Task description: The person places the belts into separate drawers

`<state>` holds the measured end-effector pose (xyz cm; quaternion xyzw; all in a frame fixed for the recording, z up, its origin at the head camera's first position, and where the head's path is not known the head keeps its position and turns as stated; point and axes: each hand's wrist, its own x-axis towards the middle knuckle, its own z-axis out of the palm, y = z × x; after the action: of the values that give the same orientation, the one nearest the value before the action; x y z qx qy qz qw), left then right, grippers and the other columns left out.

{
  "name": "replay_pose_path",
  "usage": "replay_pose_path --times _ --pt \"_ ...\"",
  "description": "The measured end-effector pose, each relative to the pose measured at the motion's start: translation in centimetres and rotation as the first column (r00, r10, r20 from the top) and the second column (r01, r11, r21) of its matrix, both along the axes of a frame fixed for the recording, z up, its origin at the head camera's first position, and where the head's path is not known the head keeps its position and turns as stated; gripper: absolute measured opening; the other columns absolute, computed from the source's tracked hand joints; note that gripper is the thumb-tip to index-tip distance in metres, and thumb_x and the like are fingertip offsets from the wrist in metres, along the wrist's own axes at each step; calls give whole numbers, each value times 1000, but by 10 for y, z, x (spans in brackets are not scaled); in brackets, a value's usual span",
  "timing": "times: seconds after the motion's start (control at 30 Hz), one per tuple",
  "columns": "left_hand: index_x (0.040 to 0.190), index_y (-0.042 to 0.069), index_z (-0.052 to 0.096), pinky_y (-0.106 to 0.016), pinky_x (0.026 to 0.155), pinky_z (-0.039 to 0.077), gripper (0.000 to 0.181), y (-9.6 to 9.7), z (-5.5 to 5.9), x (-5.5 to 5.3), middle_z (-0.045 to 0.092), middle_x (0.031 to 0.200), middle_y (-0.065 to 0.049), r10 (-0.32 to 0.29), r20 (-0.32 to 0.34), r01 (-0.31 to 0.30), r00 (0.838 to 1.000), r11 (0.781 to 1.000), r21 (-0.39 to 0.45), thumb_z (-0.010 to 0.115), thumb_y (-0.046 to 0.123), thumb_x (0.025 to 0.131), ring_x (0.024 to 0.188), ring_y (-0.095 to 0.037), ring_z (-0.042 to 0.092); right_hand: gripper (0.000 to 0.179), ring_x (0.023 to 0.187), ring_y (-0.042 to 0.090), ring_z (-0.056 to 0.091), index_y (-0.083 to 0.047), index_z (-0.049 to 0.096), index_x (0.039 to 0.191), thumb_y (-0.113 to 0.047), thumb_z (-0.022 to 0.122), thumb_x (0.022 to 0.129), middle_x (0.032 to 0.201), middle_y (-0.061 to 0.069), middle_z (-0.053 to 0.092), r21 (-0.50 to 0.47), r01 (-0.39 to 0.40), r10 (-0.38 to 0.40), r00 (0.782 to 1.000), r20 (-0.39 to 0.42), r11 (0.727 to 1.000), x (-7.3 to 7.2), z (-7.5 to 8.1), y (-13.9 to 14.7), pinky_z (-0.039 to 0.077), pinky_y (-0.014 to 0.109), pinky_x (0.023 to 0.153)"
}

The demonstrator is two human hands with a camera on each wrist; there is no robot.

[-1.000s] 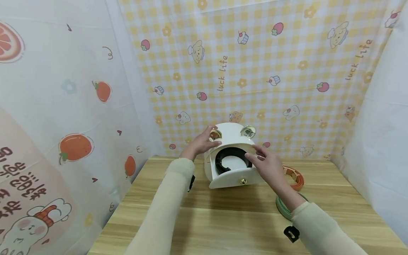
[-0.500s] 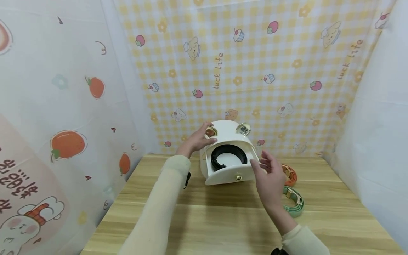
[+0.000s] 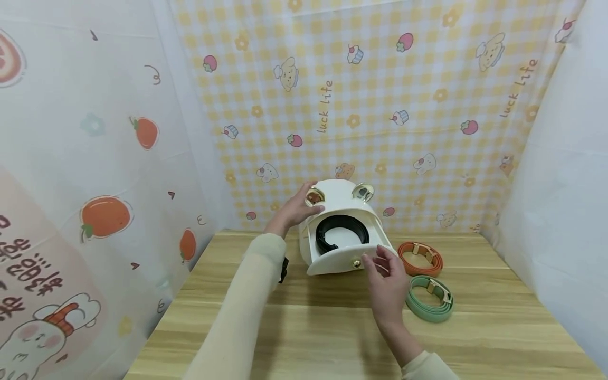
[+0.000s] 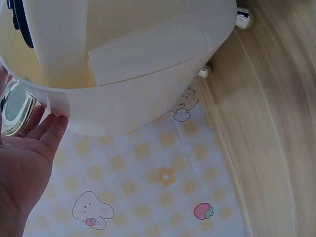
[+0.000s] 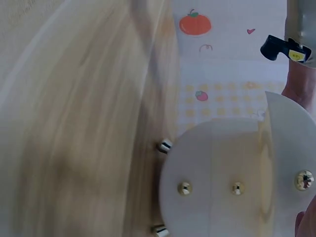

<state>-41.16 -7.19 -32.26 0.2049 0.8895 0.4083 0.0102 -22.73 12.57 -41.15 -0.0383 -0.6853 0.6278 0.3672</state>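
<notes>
A white box with a rounded top [image 3: 338,191] and gold ears stands at the back of the table. Its top drawer [image 3: 328,264] is pulled out, with a coiled black belt [image 3: 364,232] lying inside. My left hand [image 3: 295,210] grips the top at the left gold ear, thumb in front; in the left wrist view its fingertips [image 4: 60,121] press the box wall. My right hand [image 3: 389,287] is at the right part of the drawer front, fingers loosely bent, thumb beside the gold knob [image 3: 357,263]. In the right wrist view only a bit of this hand shows.
Right of the box lie a coiled orange belt [image 3: 407,269] and a coiled green belt [image 3: 429,315], both with gold buckles. Two lower knobs [image 5: 184,188] show on the box front. A checked cloth [image 3: 408,174] hangs behind the wooden table [image 3: 313,338].
My right hand has left the black belt's right side, swung out right, then come down to the drawer front near the knob. My left hand stays on the box.
</notes>
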Motion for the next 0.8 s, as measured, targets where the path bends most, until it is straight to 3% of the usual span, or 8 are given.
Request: replay_pose_path --times 0.2,0.37,0.43,0.57,0.8 --pt "156 27 23 -55 110 31 77 -2 -3 -3 37 155 -13 20 -14 -20 1000 1000 12 68 37 95 138 -39 38 36 94 18 63 1 67 118 -10 79 86 107 15 66 -34 60 -59 998 11 998 -4 -22 -16 50 10 77" --pt "153 30 25 -55 109 33 73 -6 -5 -5 39 154 -14 33 -7 -33 999 999 4 68 39 94 136 -39 40 32 93 37 64 10 65 114 2 76 85 102 23 61 -41 83 -85 995 -43 996 8 -11 -40 50 11 75" --pt "153 30 25 -55 109 33 73 -6 -5 -4 39 153 -14 26 -4 -26 1000 1000 5 68 39 94 136 -39 40 29 91 38 64 12 65 112 5 74 85 100 24 61 -40 102 -104 992 -66 994 12 -4 -46 51 11 74" --pt "153 29 25 -53 110 33 74 -3 -4 -2 41 151 -15 13 -7 -13 1000 1000 2 68 39 94 135 -38 41 24 89 28 65 12 67 108 6 73 85 99 24 64 -42 134 -137 987 -88 990 6 -9 -49 51 11 73" --pt "153 31 24 -52 108 35 73 -1 -5 -1 49 144 -13 12 -13 -12 1000 1000 -14 67 40 95 127 -36 49 23 88 7 64 1 72 108 -5 77 86 100 13 70 -49 174 -177 981 -76 984 -18 -31 -42 50 9 74"
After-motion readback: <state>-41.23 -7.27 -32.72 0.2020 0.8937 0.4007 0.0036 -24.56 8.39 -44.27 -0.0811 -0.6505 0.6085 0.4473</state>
